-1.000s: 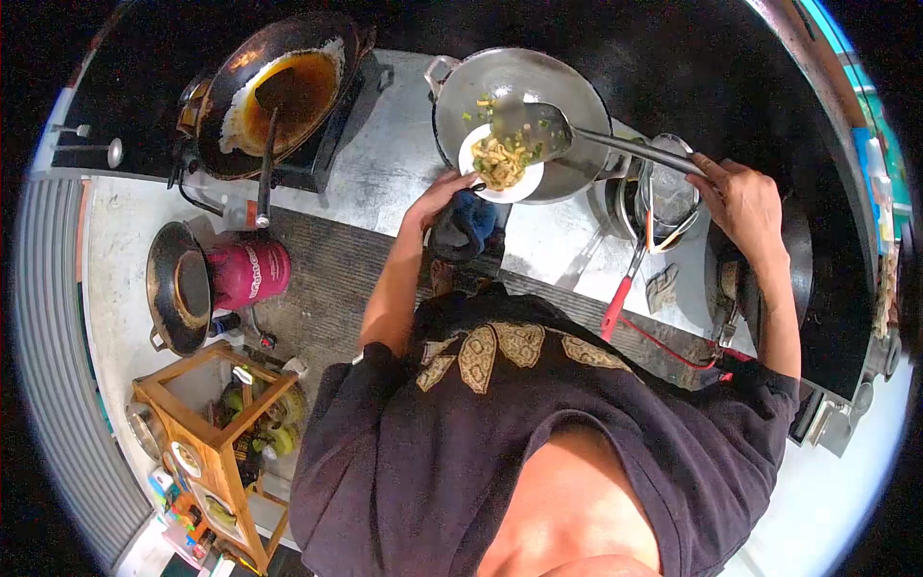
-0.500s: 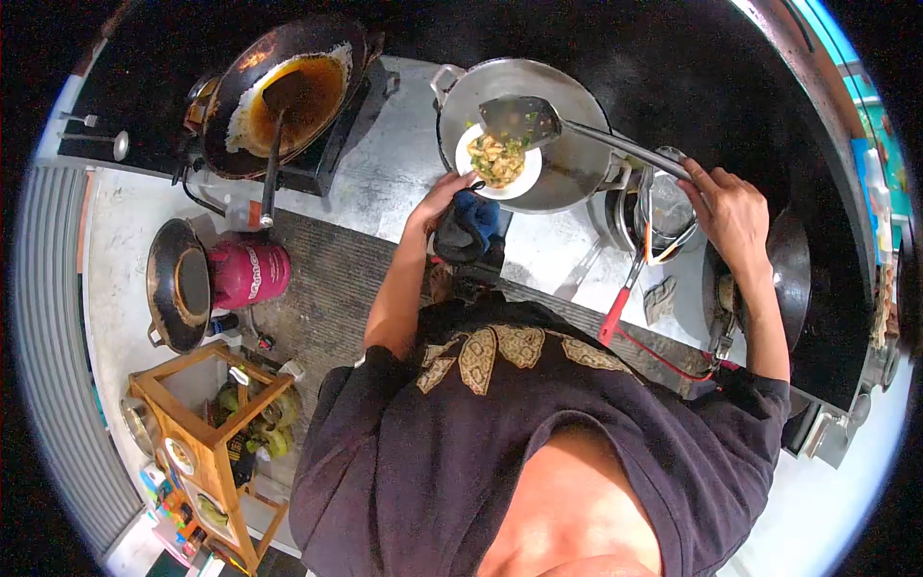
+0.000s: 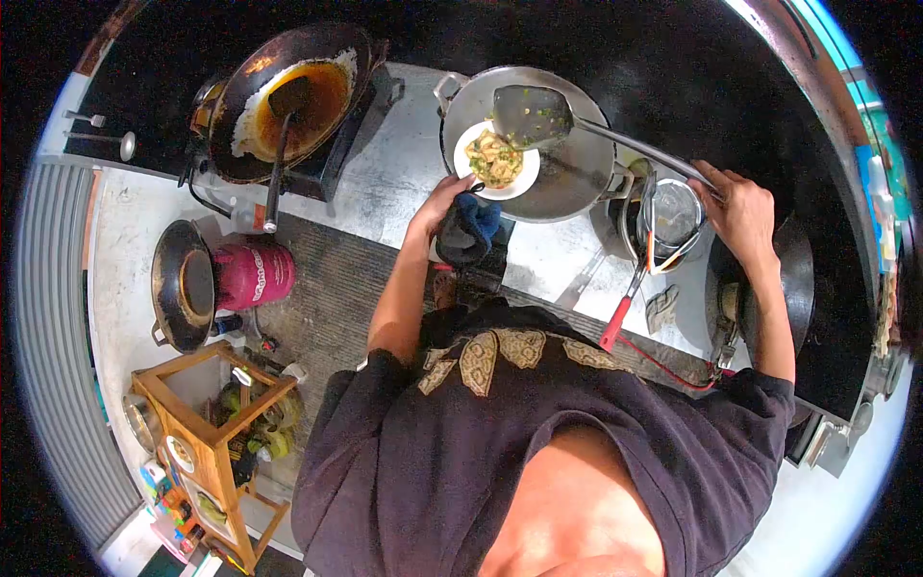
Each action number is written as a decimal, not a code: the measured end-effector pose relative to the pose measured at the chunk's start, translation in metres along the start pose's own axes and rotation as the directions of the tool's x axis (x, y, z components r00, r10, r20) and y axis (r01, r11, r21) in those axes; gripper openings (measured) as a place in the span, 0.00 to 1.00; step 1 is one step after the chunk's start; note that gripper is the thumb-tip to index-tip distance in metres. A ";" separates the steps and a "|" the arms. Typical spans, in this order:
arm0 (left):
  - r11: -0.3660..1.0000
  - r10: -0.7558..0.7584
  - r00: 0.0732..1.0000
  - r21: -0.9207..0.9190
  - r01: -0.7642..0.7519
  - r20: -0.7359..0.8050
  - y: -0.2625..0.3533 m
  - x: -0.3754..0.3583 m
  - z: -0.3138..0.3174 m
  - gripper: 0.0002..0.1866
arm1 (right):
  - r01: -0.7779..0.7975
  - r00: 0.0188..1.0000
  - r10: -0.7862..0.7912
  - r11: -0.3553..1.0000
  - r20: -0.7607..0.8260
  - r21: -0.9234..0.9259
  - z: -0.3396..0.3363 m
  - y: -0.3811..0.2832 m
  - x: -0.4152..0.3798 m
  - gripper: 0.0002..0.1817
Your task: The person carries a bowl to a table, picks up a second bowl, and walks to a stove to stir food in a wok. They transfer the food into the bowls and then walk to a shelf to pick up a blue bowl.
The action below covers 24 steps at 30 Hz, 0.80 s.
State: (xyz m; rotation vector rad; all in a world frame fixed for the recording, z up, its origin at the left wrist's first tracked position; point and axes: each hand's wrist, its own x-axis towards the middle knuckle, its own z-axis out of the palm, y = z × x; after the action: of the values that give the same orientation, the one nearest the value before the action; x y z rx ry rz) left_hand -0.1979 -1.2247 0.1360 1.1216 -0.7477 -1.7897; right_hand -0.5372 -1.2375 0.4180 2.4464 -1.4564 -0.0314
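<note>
My left hand (image 3: pixel 449 199) is closed on the rim of a white plate (image 3: pixel 527 178), which is over the near left part of a large metal wok (image 3: pixel 577 178). Chopped food with green bits (image 3: pixel 494 159) lies on the plate. My right hand (image 3: pixel 740 216) grips the long metal handle of a wok spatula (image 3: pixel 532 117). The spatula's broad dark blade is above the wok, by the plate's far right edge, with small green bits stuck to it. A dark blue cloth (image 3: pixel 468 231) hangs just below my left hand.
At the left, a second wok (image 3: pixel 240 115) with brown oil and another spatula sits on a stove. A metal pot with strainers (image 3: pixel 673 216) and a red-handled tool (image 3: pixel 615 322) are right of the wok. A pink gas cylinder (image 3: pixel 255 274) and a wooden stand (image 3: pixel 207 433) are lower left.
The spatula blade has moved slightly right and turned, showing more of its face. My right hand has shifted a little right and down. The plate stays in my left hand.
</note>
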 end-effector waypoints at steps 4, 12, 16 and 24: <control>1.000 0.009 0.999 0.010 -0.009 -0.042 0.002 0.000 0.000 0.25 | -0.057 0.998 0.056 0.995 0.003 0.082 0.008 0.009 0.005 0.17; 0.968 -0.023 0.990 0.243 0.057 -0.139 -0.021 -0.004 -0.034 0.28 | -0.243 0.941 0.198 0.960 0.273 0.143 0.071 0.075 0.045 0.22; 0.989 0.060 0.984 0.144 -0.036 -0.167 -0.052 -0.024 -0.066 0.27 | -0.149 0.915 0.182 0.982 0.360 -0.117 0.117 0.068 0.093 0.17; 0.999 -0.033 0.900 0.006 0.040 -0.434 -0.042 -0.103 -0.045 0.23 | -0.024 0.897 0.112 0.978 0.428 -0.207 0.145 0.045 0.145 0.19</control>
State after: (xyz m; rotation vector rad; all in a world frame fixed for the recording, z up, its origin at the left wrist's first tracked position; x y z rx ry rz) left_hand -0.1496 -1.1153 0.1223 1.4873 -0.4710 -1.4835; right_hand -0.5294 -1.4175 0.3094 2.3147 -1.6190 -0.7216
